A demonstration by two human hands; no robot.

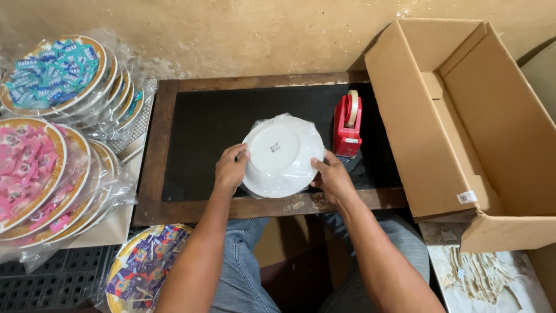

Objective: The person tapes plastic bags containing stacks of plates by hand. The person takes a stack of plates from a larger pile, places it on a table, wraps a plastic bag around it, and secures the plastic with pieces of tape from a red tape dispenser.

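Observation:
A white plate (pixel 282 155) wrapped in clear plastic lies upside down on the dark table top (pixel 208 127). My left hand (pixel 230 168) grips its left edge and my right hand (pixel 332 178) grips its right edge. A red tape dispenser (pixel 348 126) with a pale roll stands just right of the plate, close to my right hand.
An open cardboard box (pixel 463 122) lies on its side at the right. Stacks of wrapped plates filled with blue (pixel 58 72), pink (pixel 35 174) and purple (pixel 145 266) sachets sit at the left. A wall (pixel 231 35) runs behind the table.

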